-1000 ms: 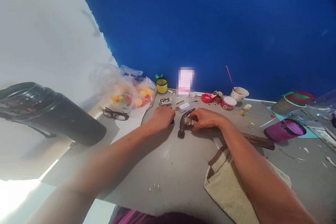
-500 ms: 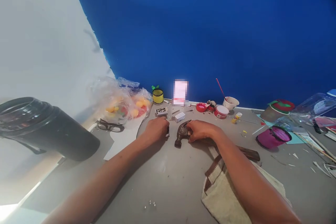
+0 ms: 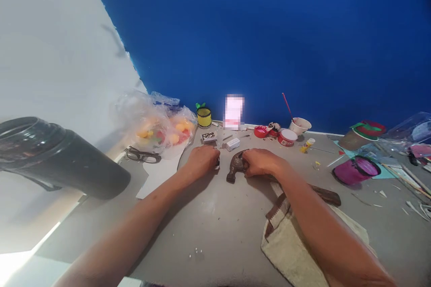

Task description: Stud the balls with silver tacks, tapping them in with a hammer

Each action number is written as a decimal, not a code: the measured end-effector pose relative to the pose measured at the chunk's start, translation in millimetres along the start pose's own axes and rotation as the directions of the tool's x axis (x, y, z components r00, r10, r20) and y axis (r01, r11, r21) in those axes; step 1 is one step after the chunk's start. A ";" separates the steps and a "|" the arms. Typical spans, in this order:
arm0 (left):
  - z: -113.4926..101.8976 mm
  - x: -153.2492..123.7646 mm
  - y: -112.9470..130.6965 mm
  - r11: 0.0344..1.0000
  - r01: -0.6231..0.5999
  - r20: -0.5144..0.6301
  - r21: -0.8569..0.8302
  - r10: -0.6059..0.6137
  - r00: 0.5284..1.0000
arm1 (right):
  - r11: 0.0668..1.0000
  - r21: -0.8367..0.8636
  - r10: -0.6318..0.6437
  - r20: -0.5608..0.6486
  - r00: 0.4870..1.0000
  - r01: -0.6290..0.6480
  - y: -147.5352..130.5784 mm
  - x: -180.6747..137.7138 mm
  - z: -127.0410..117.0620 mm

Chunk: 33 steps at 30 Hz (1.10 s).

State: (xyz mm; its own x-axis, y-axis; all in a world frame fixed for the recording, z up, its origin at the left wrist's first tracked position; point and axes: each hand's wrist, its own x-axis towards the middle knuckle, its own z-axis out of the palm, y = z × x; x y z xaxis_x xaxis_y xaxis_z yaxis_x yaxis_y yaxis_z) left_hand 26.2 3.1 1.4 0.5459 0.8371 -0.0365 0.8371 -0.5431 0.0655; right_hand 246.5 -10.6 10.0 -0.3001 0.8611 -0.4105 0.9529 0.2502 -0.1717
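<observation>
My right hand [image 3: 261, 162] is closed round the neck of a claw hammer [image 3: 237, 163], just behind its dark metal head. The hammer lies on the grey table with its wooden handle passing under my forearm. Left of the head, my left hand [image 3: 203, 160] rests on the table with its fingers curled in. A small dark and whitish piece shows at its fingertips; its kind is hidden. Beyond the hands are a small white box [image 3: 232, 144] and an open little box [image 3: 209, 137] of small metallic bits. A beige cloth [image 3: 292, 246] lies under my right forearm.
A large dark bottle [image 3: 67, 161] stands at the left near eyeglasses [image 3: 143, 155] and plastic bags [image 3: 161, 128]. Paint pots [image 3: 287, 137], a paper cup [image 3: 300, 124] with a brush and a magenta cup [image 3: 356, 171] stand at the back and right. Tiny white bits lie in front.
The whole view has shifted slightly, with the table's front edge now showing. Both hands keep nearly the same place; the hammer head has turned a little at most.
</observation>
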 end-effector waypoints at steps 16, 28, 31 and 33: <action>-26.8 -12.9 -8.6 0.633 -0.031 -0.089 -0.774 -0.060 0.994 | 0.982 0.148 -0.069 -0.292 0.954 0.117 -19.0 -16.5 -9.9; -7.3 -34.2 3.6 0.293 -0.055 -0.146 -0.954 -0.298 0.943 | 0.568 0.636 -0.122 -0.563 0.817 0.523 -48.3 -7.8 6.5; -3.4 -34.7 3.2 0.232 -0.049 -0.118 -0.971 -0.291 0.949 | 0.588 0.616 -0.136 -0.564 0.815 0.524 -48.1 -4.2 9.1; -0.7 -33.5 1.7 0.087 -0.046 -0.066 -0.995 -0.247 0.967 | 0.547 0.649 -0.118 -0.566 0.816 0.529 -47.9 -2.5 10.1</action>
State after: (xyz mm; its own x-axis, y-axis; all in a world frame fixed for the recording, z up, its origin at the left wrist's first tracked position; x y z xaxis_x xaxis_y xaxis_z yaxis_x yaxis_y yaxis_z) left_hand 9.3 -25.9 3.4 0.3182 0.9479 0.0144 0.0133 -0.0197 0.9997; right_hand 201.2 -29.2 10.2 -0.3315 0.9236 0.1926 0.3327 0.3055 -0.8922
